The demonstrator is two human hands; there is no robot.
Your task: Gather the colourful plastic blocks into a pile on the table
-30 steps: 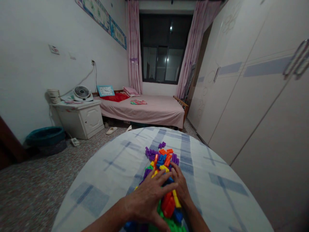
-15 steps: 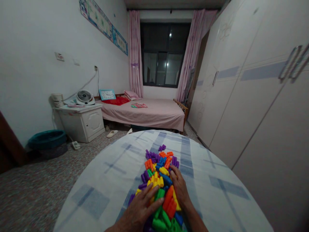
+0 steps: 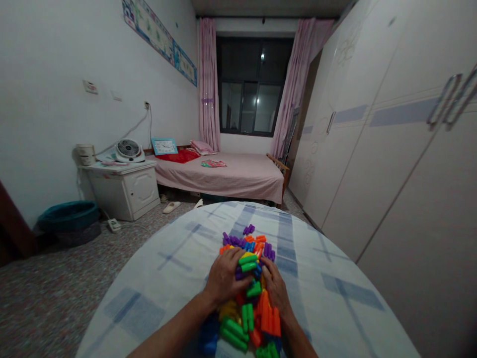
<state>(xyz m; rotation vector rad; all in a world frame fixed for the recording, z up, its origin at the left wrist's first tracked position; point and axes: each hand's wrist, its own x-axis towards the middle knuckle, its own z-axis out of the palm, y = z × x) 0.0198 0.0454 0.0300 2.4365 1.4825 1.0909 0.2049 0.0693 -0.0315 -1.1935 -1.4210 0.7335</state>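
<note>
A heap of plastic bullet-shaped building blocks in green, orange, purple, blue and yellow lies on the cloth-covered table. My left hand (image 3: 225,273) curls around the left side of the heap, thumb and fingers about some green blocks (image 3: 248,262) and darker ones. On the heap's right side rests my right hand (image 3: 275,283), its fingers stretched forward and slightly bent against the blocks. Close to my right wrist are orange blocks (image 3: 270,318). Nearer me lie more green blocks (image 3: 234,334). Purple blocks (image 3: 233,240) sit at the far end. My hands hide the middle of the heap.
A blue-and-white checked tablecloth (image 3: 164,293) covers the round table. Beyond it stand a pink-covered bed (image 3: 238,174) and a white cabinet (image 3: 139,191) with a fan (image 3: 128,150). A teal bin (image 3: 69,216) stands at left, a tall wardrobe (image 3: 372,189) at right.
My left hand has moved forward and curled around blocks near the middle of the heap. Blocks between my hands have shifted, with green ones now on top. My right hand has barely moved.
</note>
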